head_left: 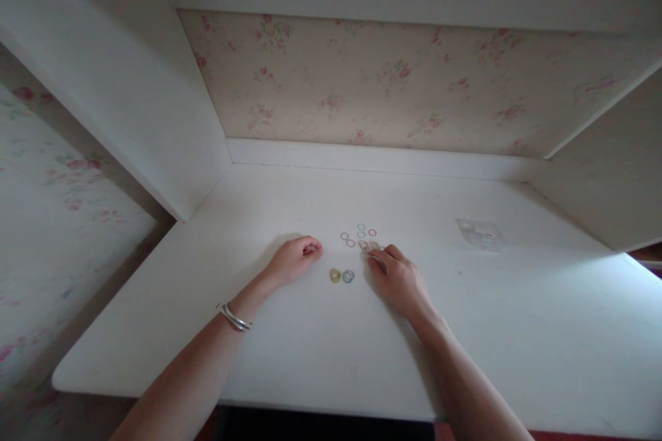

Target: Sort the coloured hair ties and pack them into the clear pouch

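My left hand (294,260) rests on the table with its fingers curled and pressed together; anything inside them is hidden. My right hand (399,278) has its fingertips closed at the edge of a loose group of small elastic bands (363,245), seemingly gripping one of them. Around that spot lie a red band (369,232), greenish ones and brownish ones, spread out as separate rings. Nearer to me, between the hands, sit two small piles: yellow bands (334,278) on the left and grey-blue bands (348,277) beside them.
A crumpled clear plastic bag (480,235) lies on the white table (331,351) to the right. A white panel (134,103) stands at the left, and a low ledge (383,158) with flowered wallpaper above it closes off the back.
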